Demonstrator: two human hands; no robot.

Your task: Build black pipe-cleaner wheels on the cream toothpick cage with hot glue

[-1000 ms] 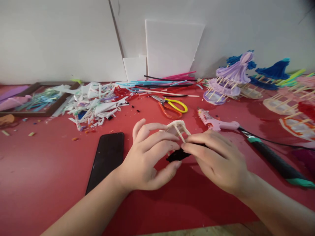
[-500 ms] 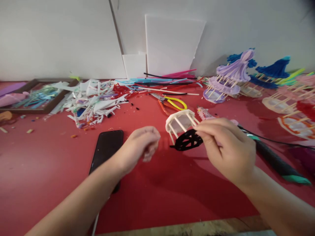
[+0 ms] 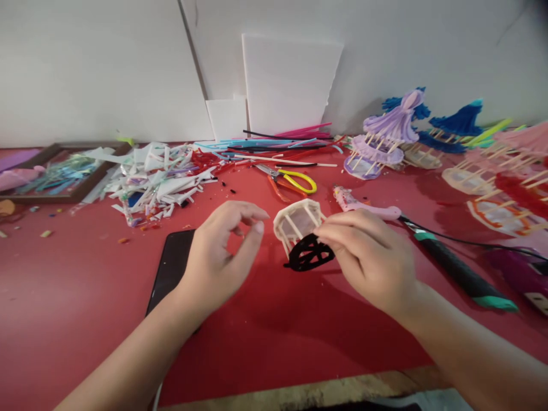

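Note:
Between thumb and fingers, my right hand [image 3: 370, 257] pinches the right edge of a small craft frame [image 3: 298, 221]. Thin pale sticks join its whitish base, facing away, to a black wheel-like piece [image 3: 311, 253] with spokes, facing me. The frame is tilted on its side above the red table. Left of it, my left hand [image 3: 226, 245] holds nothing, with thumb and fingers apart. A black phone [image 3: 169, 265] lies partly hidden under my left hand and forearm.
Pliers with yellow and orange handles [image 3: 293, 181], a pink glue gun [image 3: 363, 206] and a black-and-green handled tool [image 3: 464, 274] lie on the table. White scraps [image 3: 160, 177] are heaped at left, pipe cleaners [image 3: 278, 145] at the back. A purple stick model [image 3: 387, 137] stands at right.
The fingers of my left hand have opened from a curled shape. My right hand still holds the craft frame, slightly further left in the picture as the view has shifted.

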